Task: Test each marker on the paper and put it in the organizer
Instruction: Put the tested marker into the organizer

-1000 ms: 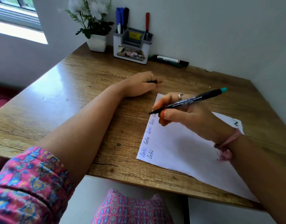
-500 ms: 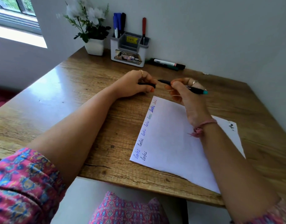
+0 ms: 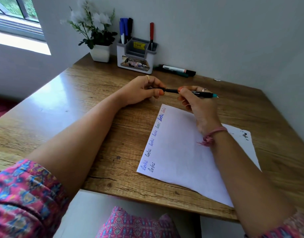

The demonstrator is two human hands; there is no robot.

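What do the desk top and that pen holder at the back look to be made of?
The desk top looks like wood or wood-look laminate: brown grain, knots, soft window glare. The pen holder seems moulded plastic: smooth white shell, grey insert, printed labels.

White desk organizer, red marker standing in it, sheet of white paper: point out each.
White desk organizer (image 3: 121, 56): head view, bare left front wall.
Red marker (image 3: 151, 32): head view, mid barrel.
Sheet of white paper (image 3: 182, 157): head view, blank middle.

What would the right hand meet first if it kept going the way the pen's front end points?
Probably the left hand: the right hand aims the pen straight at it, and the cap there already looks joined to it.
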